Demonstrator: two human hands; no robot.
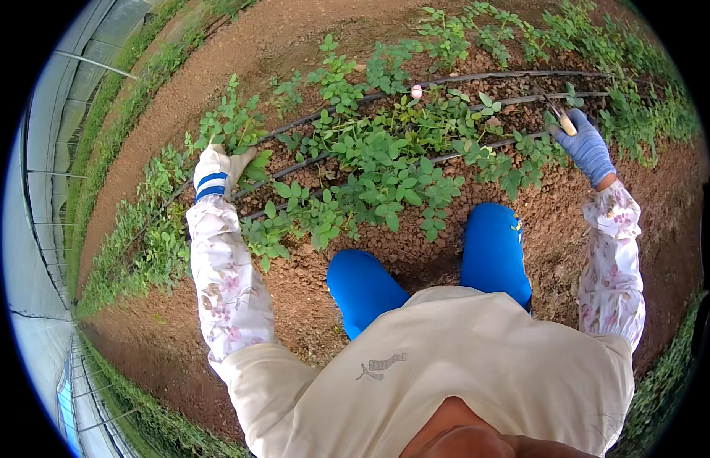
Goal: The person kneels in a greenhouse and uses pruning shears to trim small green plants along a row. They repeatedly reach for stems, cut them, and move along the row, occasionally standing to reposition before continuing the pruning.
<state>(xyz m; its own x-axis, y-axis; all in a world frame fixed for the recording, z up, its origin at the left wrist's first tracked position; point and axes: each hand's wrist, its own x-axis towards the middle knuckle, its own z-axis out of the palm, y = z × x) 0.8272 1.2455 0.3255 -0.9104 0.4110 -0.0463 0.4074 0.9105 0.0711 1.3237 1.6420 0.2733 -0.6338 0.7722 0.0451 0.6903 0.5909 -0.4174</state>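
Observation:
My left hand (pixel 220 163), in a white glove with blue bands at the cuff, reaches into a leafy green plant (pixel 233 120) at the left of the bed. Its thumb is apart from the palm; the leaves hide its fingertips, so I cannot tell whether it grips a stem. On the right, my right hand (pixel 585 143) wears a blue knit glove and is shut on a hand tool with a light wooden handle (pixel 567 123). The tool's thin metal part points up and left over the soil; its exact shape is hard to make out.
Black drip hoses (pixel 509 101) run along the bed between the plants. A pale pink flower bud (pixel 416 91) stands among leaves (pixel 389 166) in the middle. Before my blue-clad knees lies crumbly brown soil (pixel 423 249). Greenhouse framing (pixel 51 172) rises at far left.

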